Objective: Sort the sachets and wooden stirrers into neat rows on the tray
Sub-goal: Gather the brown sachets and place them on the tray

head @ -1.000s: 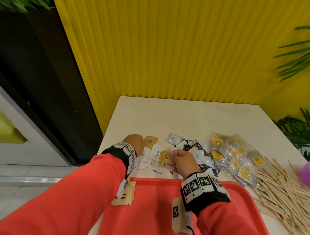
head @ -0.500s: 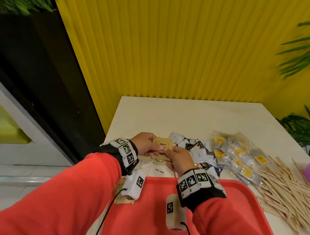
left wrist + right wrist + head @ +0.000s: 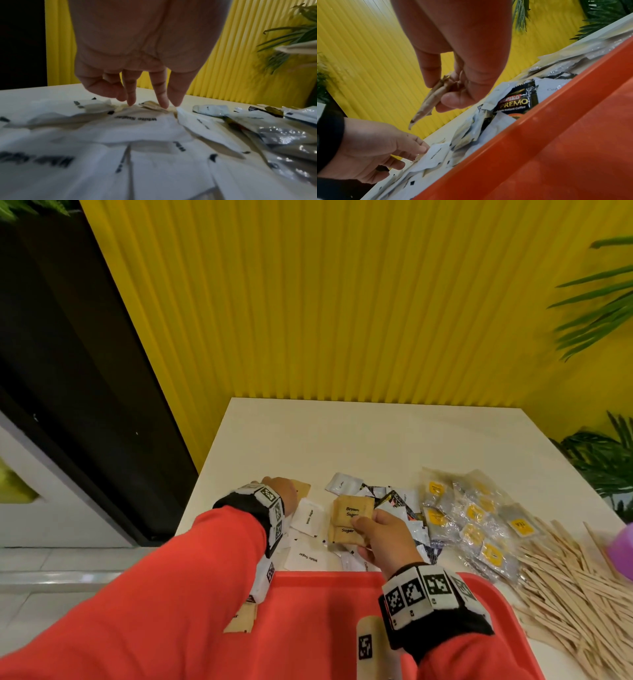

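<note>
Brown sachet on red tray

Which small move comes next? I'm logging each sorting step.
Probably the left hand should pinch up the tan paper brown-sugar sachet under its fingertips and add it to the small stack of tan brown-sugar sachets gripped by the right hand, since the red plastic tray holds no row.
</note>
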Available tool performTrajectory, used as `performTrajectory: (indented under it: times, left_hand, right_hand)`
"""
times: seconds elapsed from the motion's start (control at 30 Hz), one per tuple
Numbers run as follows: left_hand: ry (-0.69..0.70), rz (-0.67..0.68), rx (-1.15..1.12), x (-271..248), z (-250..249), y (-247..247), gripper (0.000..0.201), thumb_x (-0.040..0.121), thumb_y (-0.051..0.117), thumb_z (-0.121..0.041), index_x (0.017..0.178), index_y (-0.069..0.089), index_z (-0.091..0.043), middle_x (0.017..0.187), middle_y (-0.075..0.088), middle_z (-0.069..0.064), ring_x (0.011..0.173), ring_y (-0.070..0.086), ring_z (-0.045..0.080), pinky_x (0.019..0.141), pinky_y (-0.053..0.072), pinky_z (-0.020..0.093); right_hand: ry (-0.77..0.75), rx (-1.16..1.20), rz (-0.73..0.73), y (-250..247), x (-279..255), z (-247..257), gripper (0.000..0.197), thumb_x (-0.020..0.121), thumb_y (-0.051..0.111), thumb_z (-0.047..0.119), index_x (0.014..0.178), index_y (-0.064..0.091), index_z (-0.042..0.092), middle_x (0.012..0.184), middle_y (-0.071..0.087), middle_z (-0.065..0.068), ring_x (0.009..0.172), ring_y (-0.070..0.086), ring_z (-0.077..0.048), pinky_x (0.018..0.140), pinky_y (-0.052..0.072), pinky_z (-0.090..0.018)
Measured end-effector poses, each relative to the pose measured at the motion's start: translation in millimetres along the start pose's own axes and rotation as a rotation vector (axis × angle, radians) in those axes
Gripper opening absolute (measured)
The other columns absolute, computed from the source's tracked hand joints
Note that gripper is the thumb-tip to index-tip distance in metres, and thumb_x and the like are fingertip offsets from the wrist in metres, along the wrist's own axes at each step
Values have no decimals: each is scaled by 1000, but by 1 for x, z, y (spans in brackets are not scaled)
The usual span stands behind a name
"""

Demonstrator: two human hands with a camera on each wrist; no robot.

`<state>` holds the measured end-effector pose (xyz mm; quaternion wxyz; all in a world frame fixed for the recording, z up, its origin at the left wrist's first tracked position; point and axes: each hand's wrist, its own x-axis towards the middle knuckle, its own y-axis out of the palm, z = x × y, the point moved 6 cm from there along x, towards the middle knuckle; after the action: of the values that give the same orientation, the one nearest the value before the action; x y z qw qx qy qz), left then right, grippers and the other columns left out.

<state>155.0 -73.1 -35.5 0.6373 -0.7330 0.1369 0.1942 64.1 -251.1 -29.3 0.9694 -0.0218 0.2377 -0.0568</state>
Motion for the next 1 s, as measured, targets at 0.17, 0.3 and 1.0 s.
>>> performTrajectory:
  times: [0.17,0.3,1.0]
  left_hand:
    - [-47,27,45,9,0,8,25,90,50,-25,109,63,-15,120,60,4,115,56,25,93,43,33]
    - [-44,-36,57,15,0,4,27,90,49,-23,64,44,-18,109,63,5,109,59,23,93,40,30]
    - [37,-125,-107,-6,6,-22,24,92,51,-26,72,55,-13,110,65,7,101,60,23,78,41,28]
  right_hand:
    - [-9,-9,1,-1,1,0,12,89,54,7,78,51,10,74,53,-11,56,50,-17,42,40,-17]
    - [0,-27,3,1,-1,-1,7,89,55,9,82,53,11,70,49,-5,54,47,-11,45,42,-17]
    - [49,82,50,6,-22,-9,18,90,53,1,74,54,10,66,55,-4,48,57,-9,35,41,-12]
